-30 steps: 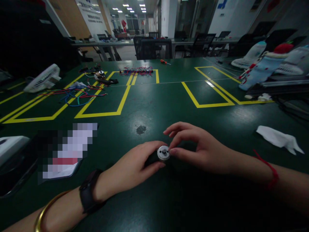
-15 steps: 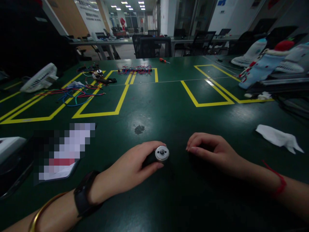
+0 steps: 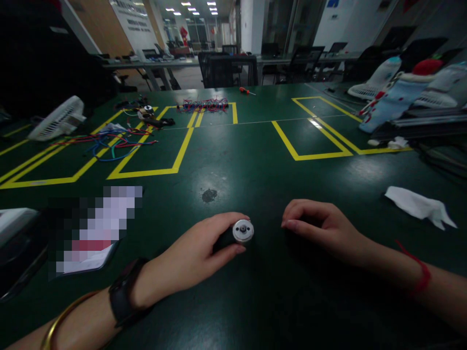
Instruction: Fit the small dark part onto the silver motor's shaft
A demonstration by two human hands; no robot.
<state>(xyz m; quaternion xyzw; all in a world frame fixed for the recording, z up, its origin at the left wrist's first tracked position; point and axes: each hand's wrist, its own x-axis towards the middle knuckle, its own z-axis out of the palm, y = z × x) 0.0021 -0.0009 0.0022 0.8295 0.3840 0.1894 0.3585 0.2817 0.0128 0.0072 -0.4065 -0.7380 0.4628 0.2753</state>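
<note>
Left hand [image 3: 199, 250] wraps a small dark cylindrical motor with a round silver metal end face [image 3: 242, 231], thumb on top and fingers curled under, clamped around the dark body; the silver face with its centre hub points toward the right, and the motor sits low over the dark green table surface with yellow tape outlines [image 3: 255, 165], near the front edge in the middle. Whether the motor rests on the table or is held just above it cannot be told. Left wrist carries a black watch band [image 3: 124, 296] and a gold bangle [image 3: 60, 323]. Right hand [image 3: 321, 226] lies just beside the motor, apart from it, knuckles up, fingers curled loosely inward with the tips on the table, holding nothing visible. A red cord [image 3: 418, 274] circles the right wrist. A crumpled white cloth [image 3: 419, 206] lies well to the right. A dark smudge [image 3: 209, 195] marks the table just beyond the left hand. Far left: a tangle of red, blue and green wires [image 3: 113, 143] and a white fan grille [image 3: 58, 119]. Far back centre, a bundle of red and blue wires [image 3: 204, 104] and a red-handled screwdriver [image 3: 246, 91].
</note>
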